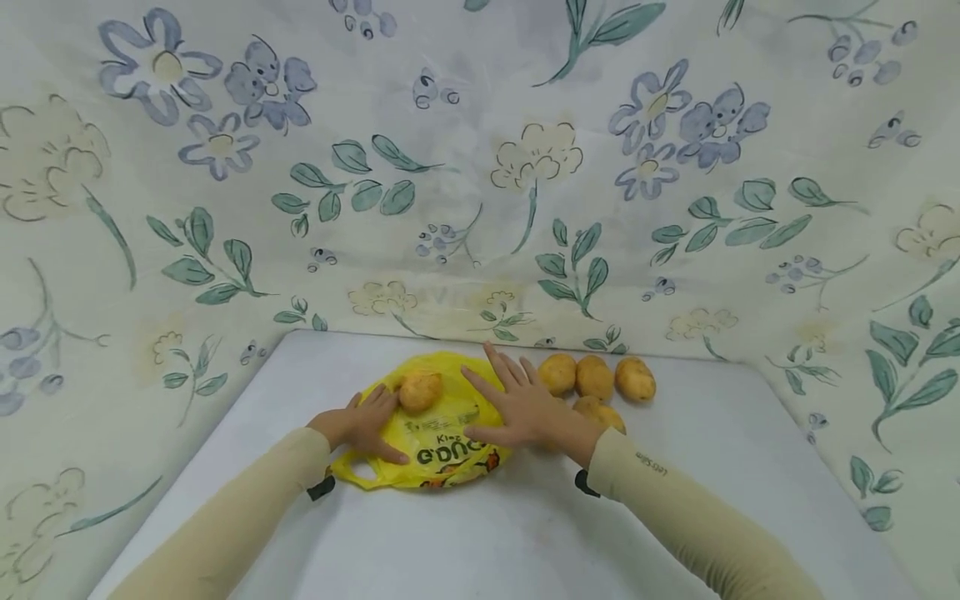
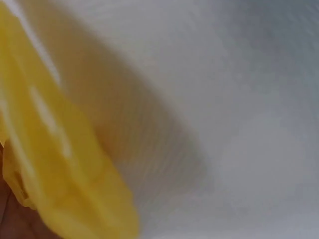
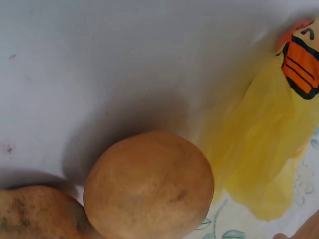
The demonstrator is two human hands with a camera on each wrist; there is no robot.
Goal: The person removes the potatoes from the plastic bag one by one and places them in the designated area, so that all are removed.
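A yellow plastic bag (image 1: 450, 425) with dark printing lies on the white table, a handle loop at its lower left. On its upper left part sits one potato (image 1: 420, 392). My left hand (image 1: 366, 427) rests on the bag's left side, fingers extended and thumb apart, fingertips close beside that potato. Over the bag's right edge my right hand (image 1: 525, 410) is spread wide, holding nothing; whether it touches the plastic I cannot tell. In the left wrist view, yellow plastic (image 2: 75, 164) covers most of the hand. The right wrist view shows a round potato (image 3: 149, 186) beside the bag (image 3: 254, 144).
Several potatoes (image 1: 594, 379) lie grouped to the right of my right hand, one partly hidden by that wrist. The table (image 1: 465, 550) meets a flower-patterned cloth (image 1: 480, 208) at the back and sides.
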